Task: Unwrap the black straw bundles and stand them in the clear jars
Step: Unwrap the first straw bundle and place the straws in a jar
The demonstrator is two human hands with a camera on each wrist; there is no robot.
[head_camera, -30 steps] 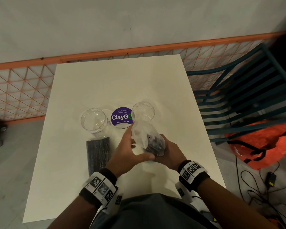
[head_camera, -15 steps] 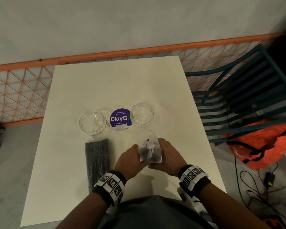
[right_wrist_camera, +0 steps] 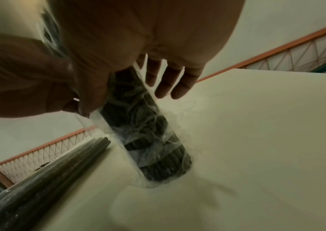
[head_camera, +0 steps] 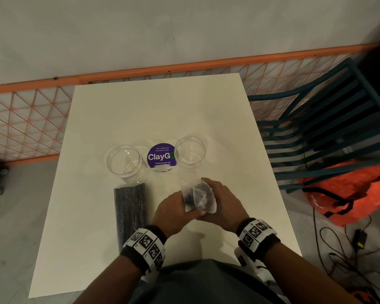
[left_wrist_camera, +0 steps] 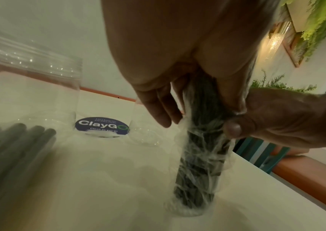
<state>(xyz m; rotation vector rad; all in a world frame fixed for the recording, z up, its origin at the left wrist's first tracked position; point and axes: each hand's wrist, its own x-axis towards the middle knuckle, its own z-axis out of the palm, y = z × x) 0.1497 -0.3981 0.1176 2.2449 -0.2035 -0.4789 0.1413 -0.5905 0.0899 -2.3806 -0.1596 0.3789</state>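
A bundle of black straws (head_camera: pixel 198 196) in crinkled clear wrap stands upright with its lower end on the white table (head_camera: pixel 140 110). My left hand (head_camera: pixel 177 208) grips its top from the left, and my right hand (head_camera: pixel 223 198) grips it from the right. The right thumb (left_wrist_camera: pixel 231 128) pinches the loose wrap against the wrapped bundle (left_wrist_camera: pixel 197 164). Its base (right_wrist_camera: pixel 164 170) touches the tabletop. Two empty clear jars (head_camera: pixel 123 161) (head_camera: pixel 190 151) stand just beyond. A second wrapped bundle (head_camera: pixel 130 212) lies flat left of my left hand.
A purple round ClayGo sticker (head_camera: pixel 161 157) sits between the jars. An orange mesh fence (head_camera: pixel 26 119) runs behind and left of the table. A teal slatted chair (head_camera: pixel 329 132) and an orange bag (head_camera: pixel 349 194) are on the right, with cables (head_camera: pixel 349 255) on the floor.
Both hands brought the wrapped bundle down and toward me from in front of the right jar and stood it on the table. The bundle lying flat has not moved.
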